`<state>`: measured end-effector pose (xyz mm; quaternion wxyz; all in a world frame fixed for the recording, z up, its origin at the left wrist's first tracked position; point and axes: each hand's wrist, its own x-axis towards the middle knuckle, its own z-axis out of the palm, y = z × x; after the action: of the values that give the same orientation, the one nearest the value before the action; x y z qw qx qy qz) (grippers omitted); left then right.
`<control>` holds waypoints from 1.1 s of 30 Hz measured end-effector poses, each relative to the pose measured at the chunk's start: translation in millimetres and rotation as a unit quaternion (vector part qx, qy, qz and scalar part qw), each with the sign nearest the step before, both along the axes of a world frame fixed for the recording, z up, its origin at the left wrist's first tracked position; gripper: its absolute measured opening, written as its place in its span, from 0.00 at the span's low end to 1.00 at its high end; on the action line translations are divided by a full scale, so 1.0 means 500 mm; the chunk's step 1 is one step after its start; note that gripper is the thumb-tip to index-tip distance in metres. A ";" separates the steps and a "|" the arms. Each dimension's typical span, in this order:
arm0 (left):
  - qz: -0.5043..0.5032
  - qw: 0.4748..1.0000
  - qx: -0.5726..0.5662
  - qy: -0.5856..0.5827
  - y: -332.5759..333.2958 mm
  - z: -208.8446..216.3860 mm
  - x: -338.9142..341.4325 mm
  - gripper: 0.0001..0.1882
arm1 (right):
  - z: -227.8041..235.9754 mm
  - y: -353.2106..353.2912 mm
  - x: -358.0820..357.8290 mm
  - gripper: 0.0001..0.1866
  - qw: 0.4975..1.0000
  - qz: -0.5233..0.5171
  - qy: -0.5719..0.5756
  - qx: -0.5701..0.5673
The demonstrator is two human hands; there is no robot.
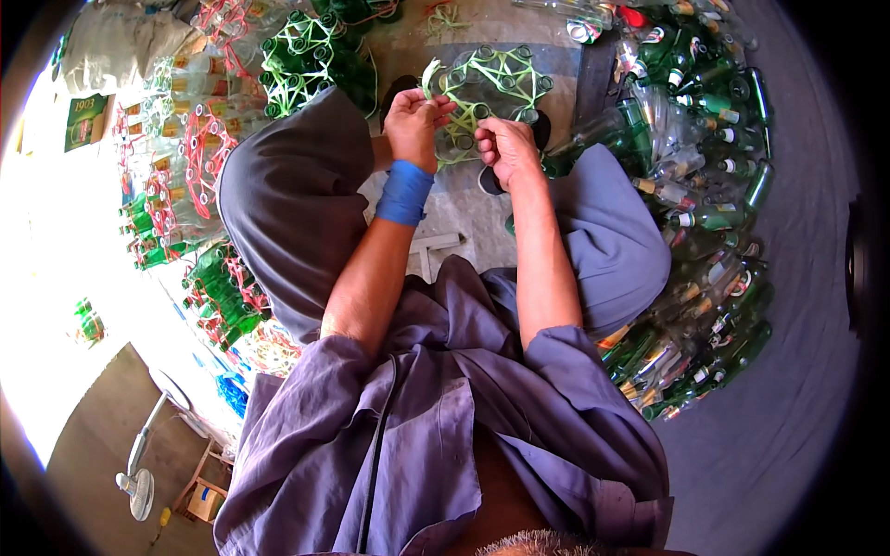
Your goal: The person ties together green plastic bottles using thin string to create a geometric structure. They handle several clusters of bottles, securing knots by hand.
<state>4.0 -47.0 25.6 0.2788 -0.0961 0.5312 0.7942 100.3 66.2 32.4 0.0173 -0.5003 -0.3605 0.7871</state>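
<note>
A bundle of clear glass bottles (477,93) stands on the floor between my knees, with light green plastic strap (505,67) laced around the bottle necks. At the bundle's near left edge, my left hand (414,125) pinches a loose length of this strap, whose end sticks up past the fingers. A blue wrap (403,193) covers my left wrist. My right hand (510,150) is closed at the bundle's near side, next to a bottle mouth. What its fingertips grip, if anything, is too small to make out.
Green bottles tied with the same strap (297,60) stand beyond my left knee. Bundles with red strap (199,153) line the left side. Loose bottles (714,139) are heaped along the right. A fan (139,491) stands at lower left.
</note>
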 end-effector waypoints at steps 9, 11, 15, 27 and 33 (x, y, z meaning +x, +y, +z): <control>0.039 0.999 -0.025 0.019 -0.005 -0.011 0.007 0.07 | 0.008 0.008 0.006 0.06 0.998 0.063 0.013 -0.005; 0.043 0.999 -0.013 0.014 -0.006 -0.013 0.006 0.07 | 0.010 0.008 0.004 0.07 0.997 0.076 0.016 -0.010; 0.047 0.999 0.000 0.009 -0.006 -0.019 0.003 0.07 | 0.010 0.007 0.000 0.07 0.996 0.088 0.013 -0.010; -0.001 0.997 -0.003 0.083 0.014 -0.006 0.003 0.07 | 0.010 0.012 -0.003 0.07 0.977 0.201 -0.016 0.072; -0.034 0.997 -0.005 0.066 0.039 0.044 0.006 0.06 | 0.025 0.003 -0.003 0.10 0.944 0.262 -0.055 0.196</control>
<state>7.2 -27.7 47.5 0.2698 -0.0262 0.5552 0.7863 98.9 67.8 44.8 -0.1115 -0.4175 -0.6260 0.6491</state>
